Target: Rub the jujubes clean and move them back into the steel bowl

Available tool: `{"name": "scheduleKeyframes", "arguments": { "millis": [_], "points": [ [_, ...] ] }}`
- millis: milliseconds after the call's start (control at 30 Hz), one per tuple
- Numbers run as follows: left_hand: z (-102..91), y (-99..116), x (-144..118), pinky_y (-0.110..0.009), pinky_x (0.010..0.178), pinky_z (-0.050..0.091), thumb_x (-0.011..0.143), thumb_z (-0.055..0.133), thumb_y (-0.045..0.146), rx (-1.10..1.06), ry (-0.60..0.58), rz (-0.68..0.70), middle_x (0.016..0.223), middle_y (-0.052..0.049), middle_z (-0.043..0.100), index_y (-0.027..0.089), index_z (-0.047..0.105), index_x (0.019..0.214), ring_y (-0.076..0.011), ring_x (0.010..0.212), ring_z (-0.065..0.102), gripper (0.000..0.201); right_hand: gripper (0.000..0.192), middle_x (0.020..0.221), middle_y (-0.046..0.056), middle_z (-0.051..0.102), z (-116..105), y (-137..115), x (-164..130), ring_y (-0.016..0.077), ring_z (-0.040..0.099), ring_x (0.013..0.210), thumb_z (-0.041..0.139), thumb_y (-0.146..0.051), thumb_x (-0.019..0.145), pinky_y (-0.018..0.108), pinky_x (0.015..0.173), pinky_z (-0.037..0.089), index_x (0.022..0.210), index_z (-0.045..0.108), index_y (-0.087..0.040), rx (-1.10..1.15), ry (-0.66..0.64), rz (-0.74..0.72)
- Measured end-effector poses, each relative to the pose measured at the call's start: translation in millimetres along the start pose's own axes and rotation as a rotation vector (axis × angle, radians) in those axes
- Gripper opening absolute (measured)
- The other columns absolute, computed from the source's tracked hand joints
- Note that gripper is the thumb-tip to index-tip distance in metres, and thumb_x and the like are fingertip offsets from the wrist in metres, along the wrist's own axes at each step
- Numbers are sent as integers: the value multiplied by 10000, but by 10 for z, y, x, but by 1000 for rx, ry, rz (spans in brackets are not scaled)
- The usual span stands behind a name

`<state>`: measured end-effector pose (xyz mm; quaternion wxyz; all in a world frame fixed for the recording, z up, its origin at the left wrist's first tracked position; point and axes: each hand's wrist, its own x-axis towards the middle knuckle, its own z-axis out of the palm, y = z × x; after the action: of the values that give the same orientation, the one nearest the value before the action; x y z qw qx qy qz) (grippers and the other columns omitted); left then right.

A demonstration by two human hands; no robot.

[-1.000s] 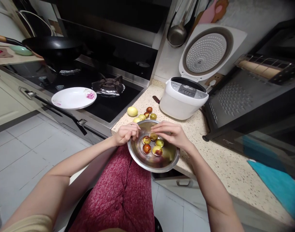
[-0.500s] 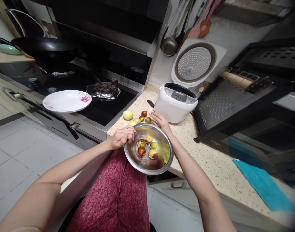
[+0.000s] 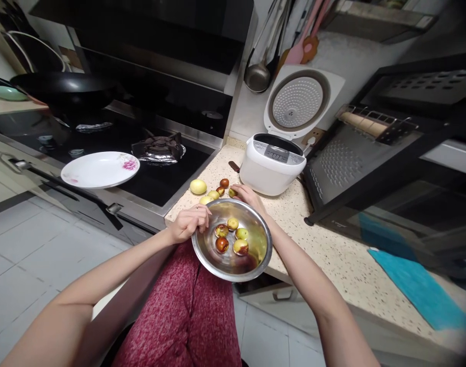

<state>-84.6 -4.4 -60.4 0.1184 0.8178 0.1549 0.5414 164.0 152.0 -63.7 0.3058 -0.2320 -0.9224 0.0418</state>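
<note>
My left hand (image 3: pixel 189 223) is closed on the left rim of a steel bowl (image 3: pixel 261 239), which is tilted toward me above my lap. Several green and brown jujubes (image 3: pixel 240 247) lie in the bowl. Behind it, my right hand (image 3: pixel 250 198) reaches past the far rim to the counter. Its fingers are closed around a greenish-brown jujube (image 3: pixel 232 192), partly covering it. More jujubes (image 3: pixel 224 182) lie just left of these fingertips, beside a larger pale-green one (image 3: pixel 198 186).
A white rice cooker (image 3: pixel 271 168) with its lid up stands behind my right hand. A flowered plate (image 3: pixel 99 171) rests at the stove's front edge, with a wok (image 3: pixel 65 84) beyond. At right are a black oven (image 3: pixel 389 204) and a turquoise cloth (image 3: pixel 416 290).
My right fingers have come down onto the greenish-brown jujube beside them and closed on it. The bowl stays in my left hand. The whole view has shifted slightly.
</note>
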Motion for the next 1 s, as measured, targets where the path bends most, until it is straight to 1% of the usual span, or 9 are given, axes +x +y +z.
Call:
{"name": "scheduleKeyframes", "arguments": {
  "millis": [200,300,433,533,600,733,800,867,1000],
  "points": [
    [-8,1,2,-400,869,552,1131,237,300,5,-11,-11,652,-38,638,181,549,689,-156,651,644,554,379,1351,162,692,-108,-84,34,282,674,1224,519,-289,1074,463,1024,602,1428,624,-205,-99,73,27],
    [-7,-1,2,-402,871,555,1131,234,299,7,-9,-13,654,-40,639,182,553,683,-157,651,648,562,415,1385,156,680,-200,-150,44,274,661,1267,480,-241,1084,450,1056,592,1483,592,-220,-159,118,1],
    [-10,4,14,-404,876,559,1130,235,294,12,-9,-5,645,-38,637,184,555,680,-159,648,647,563,454,1417,161,673,-327,-216,40,261,630,1341,446,-167,1088,437,1106,569,1525,564,-206,-250,237,-94],
    [-18,14,26,-406,879,558,1132,230,295,9,-21,-4,645,-41,642,183,555,681,-161,664,652,567,459,1411,172,684,-430,-252,22,275,644,1336,498,-183,1079,457,1102,579,1535,557,-192,-330,293,-193],
    [-20,19,31,-408,880,558,1134,225,301,9,-20,-12,649,-43,646,183,555,680,-162,672,653,573,474,1410,171,689,-516,-298,2,278,659,1324,535,-198,1073,461,1095,590,1546,545,-193,-378,309,-259],
    [-10,20,25,-399,882,563,1135,214,306,16,-2,-14,661,-45,650,181,558,681,-158,672,651,583,511,1437,128,682,-706,-468,-44,251,656,1343,505,-103,1068,420,1098,603,1562,527,-232,-442,310,-327],
    [1,18,16,-394,888,566,1137,204,317,31,6,-16,661,-44,651,183,556,680,-158,670,647,592,543,1454,123,670,-780,-570,-58,251,643,1361,527,-83,1056,410,1108,602,1577,504,-231,-455,292,-365],
    [16,14,3,-390,897,564,1139,196,326,48,14,-21,657,-38,647,185,553,683,-156,670,642,596,578,1452,127,669,-828,-661,-62,249,636,1369,547,-61,1042,398,1109,604,1594,474,-216,-460,300,-419],
    [58,4,-8,-386,910,561,1139,197,312,96,32,-32,675,-25,642,187,555,720,-148,673,632,565,620,1416,161,689,-859,-776,-62,253,627,1378,573,-41,1027,387,1116,603,1618,416,-146,-437,330,-515]
  ]
}}
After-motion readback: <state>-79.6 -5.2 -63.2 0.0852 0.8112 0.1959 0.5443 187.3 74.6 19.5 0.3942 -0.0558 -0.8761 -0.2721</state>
